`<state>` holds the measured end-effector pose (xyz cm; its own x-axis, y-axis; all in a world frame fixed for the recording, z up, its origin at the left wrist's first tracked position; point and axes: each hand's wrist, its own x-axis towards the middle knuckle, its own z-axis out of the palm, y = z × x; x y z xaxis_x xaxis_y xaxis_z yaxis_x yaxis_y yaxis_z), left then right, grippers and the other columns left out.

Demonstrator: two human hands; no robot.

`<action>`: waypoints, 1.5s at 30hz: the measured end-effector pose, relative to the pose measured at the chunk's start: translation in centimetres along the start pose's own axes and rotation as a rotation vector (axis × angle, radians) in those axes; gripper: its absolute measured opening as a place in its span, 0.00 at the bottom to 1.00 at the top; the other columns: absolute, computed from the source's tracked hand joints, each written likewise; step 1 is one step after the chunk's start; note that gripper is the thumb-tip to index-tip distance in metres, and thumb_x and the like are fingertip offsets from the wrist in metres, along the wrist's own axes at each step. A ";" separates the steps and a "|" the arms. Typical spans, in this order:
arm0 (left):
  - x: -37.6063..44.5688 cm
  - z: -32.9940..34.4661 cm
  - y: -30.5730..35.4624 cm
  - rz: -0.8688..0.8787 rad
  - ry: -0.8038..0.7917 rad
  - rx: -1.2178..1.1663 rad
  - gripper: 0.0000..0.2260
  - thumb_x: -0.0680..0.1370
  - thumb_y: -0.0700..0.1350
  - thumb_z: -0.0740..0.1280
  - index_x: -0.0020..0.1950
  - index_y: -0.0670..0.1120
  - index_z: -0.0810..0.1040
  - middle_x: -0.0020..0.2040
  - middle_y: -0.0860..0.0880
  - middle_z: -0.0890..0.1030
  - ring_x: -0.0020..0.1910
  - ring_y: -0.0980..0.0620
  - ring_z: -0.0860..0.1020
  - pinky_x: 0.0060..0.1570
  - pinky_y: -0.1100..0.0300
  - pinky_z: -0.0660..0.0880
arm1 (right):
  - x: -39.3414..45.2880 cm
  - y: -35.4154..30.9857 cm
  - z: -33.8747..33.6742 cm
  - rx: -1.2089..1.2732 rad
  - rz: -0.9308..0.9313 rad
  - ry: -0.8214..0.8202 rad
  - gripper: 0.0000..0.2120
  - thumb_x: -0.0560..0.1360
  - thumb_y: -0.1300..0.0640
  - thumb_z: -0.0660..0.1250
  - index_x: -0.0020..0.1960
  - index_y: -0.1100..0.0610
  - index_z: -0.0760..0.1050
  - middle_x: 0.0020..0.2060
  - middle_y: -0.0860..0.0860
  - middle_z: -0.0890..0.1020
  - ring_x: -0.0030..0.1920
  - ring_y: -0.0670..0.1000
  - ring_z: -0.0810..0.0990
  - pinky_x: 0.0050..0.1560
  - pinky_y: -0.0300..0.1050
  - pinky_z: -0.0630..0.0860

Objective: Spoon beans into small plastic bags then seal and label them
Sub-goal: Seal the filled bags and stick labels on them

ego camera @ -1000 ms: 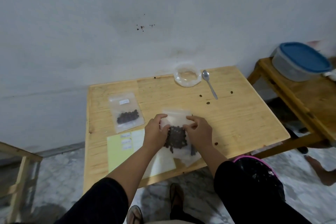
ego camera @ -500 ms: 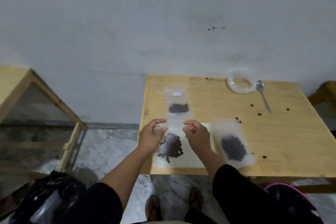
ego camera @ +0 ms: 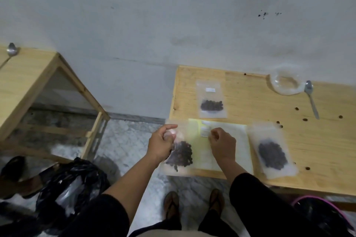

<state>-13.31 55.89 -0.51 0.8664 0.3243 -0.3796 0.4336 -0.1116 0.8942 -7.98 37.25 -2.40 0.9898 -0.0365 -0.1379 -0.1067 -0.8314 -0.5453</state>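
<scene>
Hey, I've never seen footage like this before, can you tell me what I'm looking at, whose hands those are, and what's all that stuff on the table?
There is no machine here. A person wears a camera on the head, looking down at their own two hands. The left hand grips a small plastic bag of dark beans at the near left corner of a wooden table. The right hand, fingers curled, reaches to small white labels on a pale sheet; whether it pinches one is unclear. A labelled bag lies farther back, and another filled bag on the right. Far right are a clear bowl, a spoon and loose beans.
</scene>
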 end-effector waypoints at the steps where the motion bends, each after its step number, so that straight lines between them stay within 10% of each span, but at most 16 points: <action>1: 0.0 0.0 0.0 0.001 -0.003 0.002 0.12 0.78 0.39 0.64 0.54 0.53 0.79 0.34 0.47 0.78 0.25 0.55 0.72 0.28 0.66 0.74 | 0.1 -0.1 0.1 0.013 0.008 0.010 0.08 0.75 0.60 0.66 0.52 0.61 0.78 0.45 0.57 0.82 0.47 0.57 0.79 0.44 0.40 0.66; 22: 0.3 0.1 0.4 -0.021 -0.027 -0.070 0.12 0.78 0.39 0.64 0.55 0.54 0.79 0.27 0.50 0.73 0.26 0.51 0.70 0.33 0.57 0.74 | 0.4 -1.8 -1.7 0.213 0.090 0.018 0.06 0.73 0.61 0.66 0.50 0.60 0.77 0.44 0.52 0.82 0.44 0.50 0.77 0.46 0.37 0.69; 28: 1.4 1.0 2.9 0.075 -0.022 -0.047 0.12 0.78 0.41 0.64 0.54 0.57 0.78 0.48 0.49 0.80 0.36 0.55 0.77 0.38 0.62 0.77 | 0.7 -4.8 -4.9 0.424 -0.025 0.136 0.03 0.71 0.63 0.67 0.45 0.60 0.78 0.32 0.47 0.77 0.33 0.43 0.74 0.35 0.27 0.69; 45: 0.6 1.7 8.6 0.315 -0.185 -0.094 0.13 0.79 0.39 0.63 0.57 0.56 0.77 0.55 0.61 0.77 0.47 0.73 0.73 0.44 0.79 0.68 | 0.2 -8.4 -9.2 0.390 -0.207 0.102 0.04 0.72 0.64 0.67 0.45 0.58 0.78 0.33 0.46 0.77 0.33 0.41 0.73 0.38 0.25 0.70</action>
<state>-8.63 53.50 6.51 0.9874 0.1122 -0.1113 0.1216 -0.0892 0.9886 -6.06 39.17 9.75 0.9962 0.0378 0.0781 0.0859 -0.5567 -0.8262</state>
